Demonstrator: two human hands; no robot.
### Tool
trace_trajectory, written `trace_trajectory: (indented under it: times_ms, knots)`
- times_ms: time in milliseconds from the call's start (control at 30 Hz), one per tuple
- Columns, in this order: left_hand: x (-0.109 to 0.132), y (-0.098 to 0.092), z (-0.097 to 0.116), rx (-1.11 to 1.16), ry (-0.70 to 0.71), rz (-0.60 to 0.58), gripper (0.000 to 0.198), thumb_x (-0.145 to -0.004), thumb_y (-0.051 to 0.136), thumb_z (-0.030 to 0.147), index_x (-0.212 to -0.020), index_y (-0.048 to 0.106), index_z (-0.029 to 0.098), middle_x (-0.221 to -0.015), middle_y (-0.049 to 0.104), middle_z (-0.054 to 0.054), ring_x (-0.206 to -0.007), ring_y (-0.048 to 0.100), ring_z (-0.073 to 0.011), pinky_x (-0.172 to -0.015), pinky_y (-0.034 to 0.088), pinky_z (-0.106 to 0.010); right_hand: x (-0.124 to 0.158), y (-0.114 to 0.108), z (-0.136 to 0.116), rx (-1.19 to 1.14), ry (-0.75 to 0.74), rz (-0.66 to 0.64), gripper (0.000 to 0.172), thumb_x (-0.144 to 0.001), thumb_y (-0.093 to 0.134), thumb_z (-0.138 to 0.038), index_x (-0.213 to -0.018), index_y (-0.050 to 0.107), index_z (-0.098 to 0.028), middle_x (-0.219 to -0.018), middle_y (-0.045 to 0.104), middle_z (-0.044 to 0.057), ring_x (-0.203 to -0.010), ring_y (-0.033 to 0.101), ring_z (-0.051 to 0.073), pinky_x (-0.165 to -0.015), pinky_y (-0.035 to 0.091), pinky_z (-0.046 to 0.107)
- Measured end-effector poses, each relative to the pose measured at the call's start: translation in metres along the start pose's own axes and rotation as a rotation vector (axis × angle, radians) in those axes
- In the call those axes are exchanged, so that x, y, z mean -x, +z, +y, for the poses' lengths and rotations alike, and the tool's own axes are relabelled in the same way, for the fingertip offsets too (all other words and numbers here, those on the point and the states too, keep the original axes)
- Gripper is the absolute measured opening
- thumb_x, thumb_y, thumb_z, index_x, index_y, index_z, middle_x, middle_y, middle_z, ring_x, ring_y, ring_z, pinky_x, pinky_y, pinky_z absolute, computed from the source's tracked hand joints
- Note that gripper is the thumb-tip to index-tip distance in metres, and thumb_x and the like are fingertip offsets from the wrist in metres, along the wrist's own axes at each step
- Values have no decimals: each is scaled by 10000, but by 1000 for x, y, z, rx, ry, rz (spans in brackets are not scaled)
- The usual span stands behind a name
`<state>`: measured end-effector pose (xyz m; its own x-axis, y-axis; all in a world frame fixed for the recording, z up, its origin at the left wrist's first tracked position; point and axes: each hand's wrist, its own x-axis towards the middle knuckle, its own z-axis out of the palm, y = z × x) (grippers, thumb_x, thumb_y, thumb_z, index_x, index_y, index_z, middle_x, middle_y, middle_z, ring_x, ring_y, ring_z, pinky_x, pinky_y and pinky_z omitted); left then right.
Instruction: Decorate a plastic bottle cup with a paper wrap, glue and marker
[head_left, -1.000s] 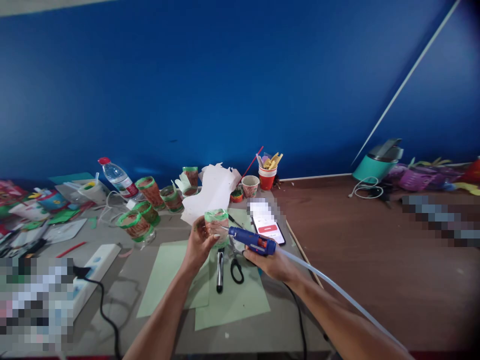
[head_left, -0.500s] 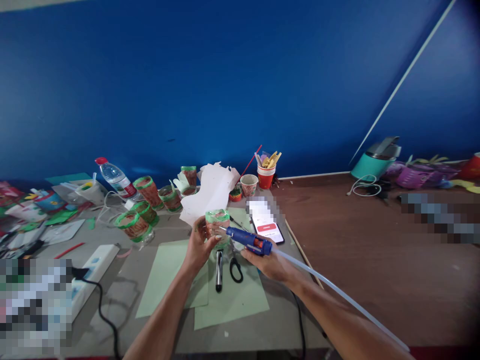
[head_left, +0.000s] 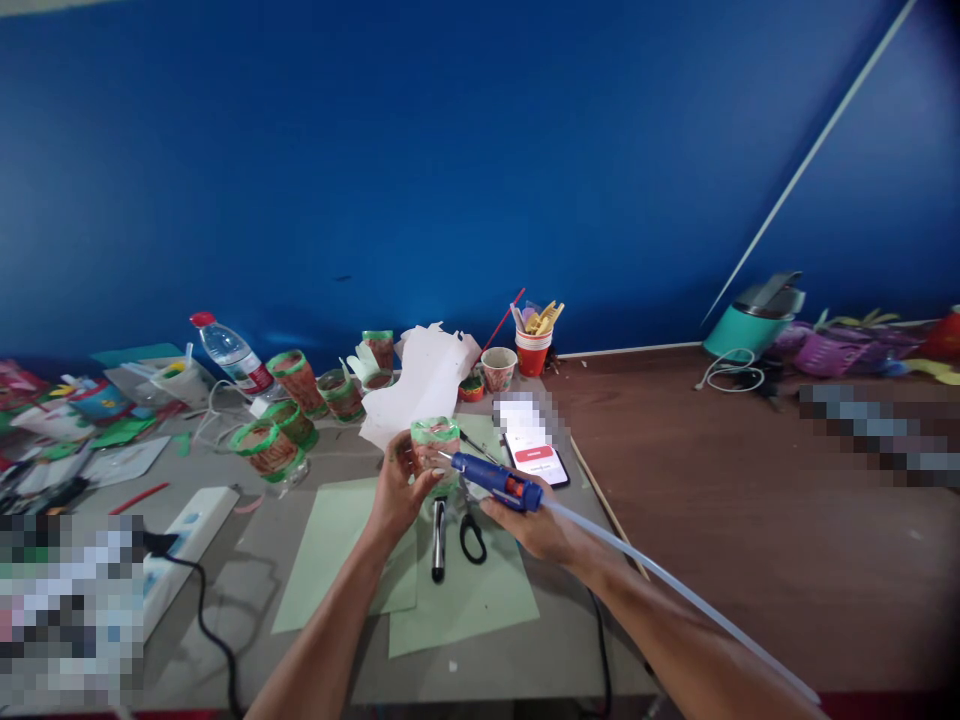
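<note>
My left hand (head_left: 397, 488) is wrapped round a small cup (head_left: 434, 446) with a green rim and reddish-brown covering, held just above the table. My right hand (head_left: 534, 525) grips a blue hot glue gun (head_left: 495, 479), a long clear glue stick (head_left: 675, 592) trailing back along my forearm. The gun's nozzle touches the cup's right side. Below the cup lie black-handled scissors (head_left: 472, 525) and a black and silver pen-like tool (head_left: 439, 541) on pale green paper sheets (head_left: 465, 600).
Several similar green-rimmed cups (head_left: 270, 448) stand at the left, with a water bottle (head_left: 229, 352), white paper (head_left: 420, 385), a red cup of sticks (head_left: 534, 350) and a phone (head_left: 536, 458). A power strip (head_left: 187, 535) lies at the left. Brown floor and a teal bin (head_left: 754, 330) are on the right.
The glue gun's nozzle has shifted slightly left and closed onto the cup's side. Both hands otherwise stay where they were.
</note>
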<state>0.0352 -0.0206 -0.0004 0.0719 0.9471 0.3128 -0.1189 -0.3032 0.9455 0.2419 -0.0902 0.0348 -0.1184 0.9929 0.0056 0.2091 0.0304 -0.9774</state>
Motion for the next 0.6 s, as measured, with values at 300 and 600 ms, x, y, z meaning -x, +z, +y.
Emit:
trace_trajectory:
  times_ms: [300, 600]
  knots:
    - [0, 0, 1, -22, -10, 19, 699, -617, 818, 401, -1182, 459, 199, -1162, 589, -122, -1068, 596, -275, -898, 483, -407, 0, -1, 4, 71, -21, -7, 213, -744, 628, -365, -685, 523, -190, -550, 431, -47, -513, 342, 95, -489, 314, 226]
    - [-2, 1, 3, -15, 13, 51, 651, -616, 820, 399, -1143, 495, 198, -1116, 613, -104, -1047, 611, -275, -908, 474, -405, 0, -2, 5, 115, -34, -3, 208, -758, 620, -365, -685, 538, -189, -556, 442, -41, -515, 348, 96, -479, 315, 220]
